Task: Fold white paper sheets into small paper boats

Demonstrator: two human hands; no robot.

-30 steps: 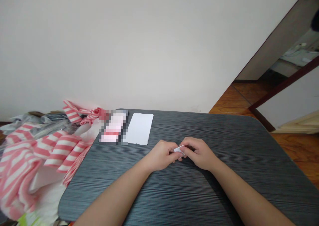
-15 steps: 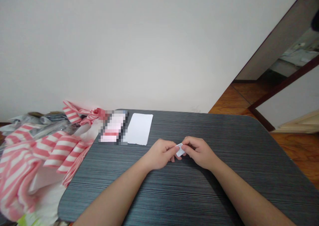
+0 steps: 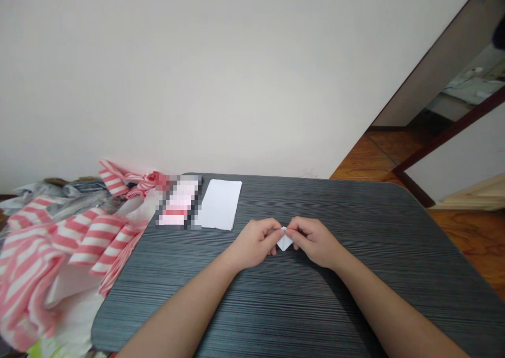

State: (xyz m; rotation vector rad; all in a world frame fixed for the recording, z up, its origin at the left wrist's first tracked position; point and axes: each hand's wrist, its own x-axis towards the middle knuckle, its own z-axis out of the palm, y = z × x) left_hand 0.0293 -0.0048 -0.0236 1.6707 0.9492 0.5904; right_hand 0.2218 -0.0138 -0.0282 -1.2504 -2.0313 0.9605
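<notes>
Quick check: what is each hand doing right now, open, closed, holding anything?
Left hand: closed, pinching the small folded white paper from its left side.
Right hand: closed, pinching the same paper from its right side.

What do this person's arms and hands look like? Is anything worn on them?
The left forearm and right forearm are bare to the picture's lower edge; no sleeve shows. The left hand and right hand wear no gloves, and no ring, watch or bracelet is visible.
</notes>
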